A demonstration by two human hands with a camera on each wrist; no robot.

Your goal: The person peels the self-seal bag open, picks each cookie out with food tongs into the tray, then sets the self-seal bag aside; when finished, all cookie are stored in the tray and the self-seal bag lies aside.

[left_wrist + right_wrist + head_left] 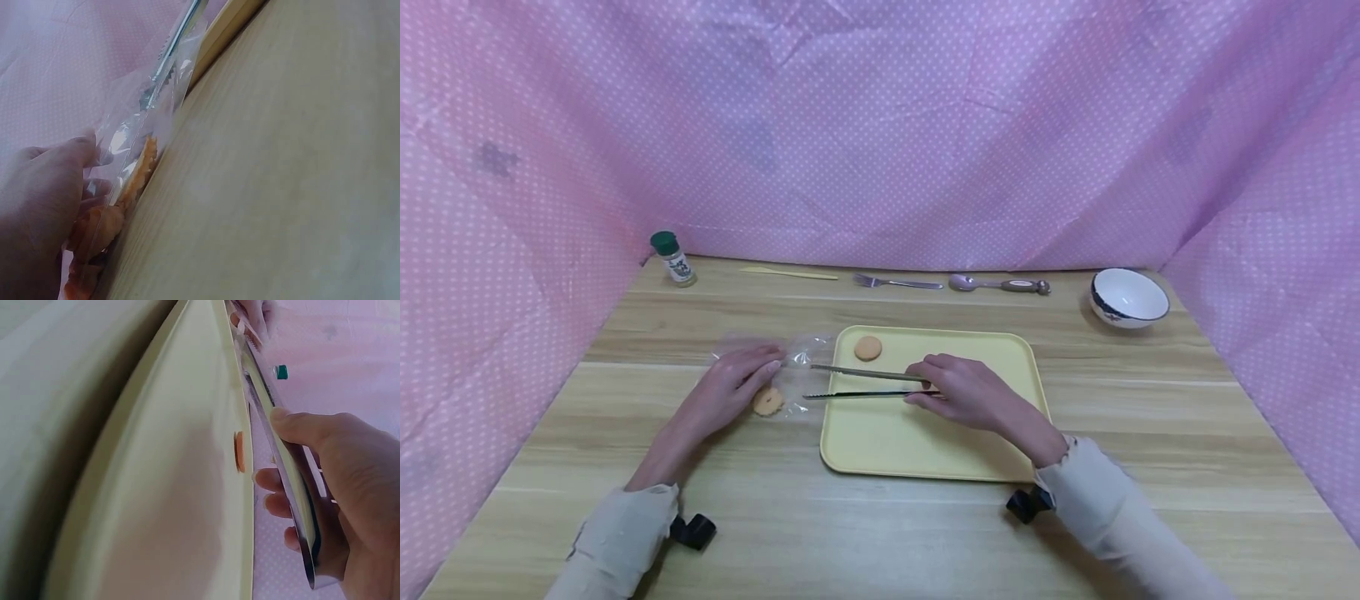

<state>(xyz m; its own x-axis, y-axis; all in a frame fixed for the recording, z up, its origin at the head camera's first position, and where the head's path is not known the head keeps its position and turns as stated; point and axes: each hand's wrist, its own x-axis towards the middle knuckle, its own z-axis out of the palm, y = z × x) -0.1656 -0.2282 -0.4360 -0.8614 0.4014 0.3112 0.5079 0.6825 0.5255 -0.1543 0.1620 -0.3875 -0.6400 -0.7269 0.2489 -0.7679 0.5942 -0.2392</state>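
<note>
My left hand (736,382) pinches the edge of a clear plastic bag (803,354) lying left of the tray. Inside it shows a round cookie (767,402); the left wrist view has several cookies (100,228) in the bag. Metal tongs (868,395) are gripped in my right hand (962,390), thumb on one arm and fingers on the other. Their arms stand apart, reaching left across the tray with toothed tips at the bag's mouth and nothing between them. One round cookie (868,348) lies near the back left corner of the yellow tray (925,450).
Along the back edge lie a thin pale yellow stick-like utensil (790,272), a fork (898,283) and a spoon (1000,285). A green-capped shaker (674,260) stands back left, a white bowl (1129,297) back right. Pink dotted cloth (880,142) surrounds the table.
</note>
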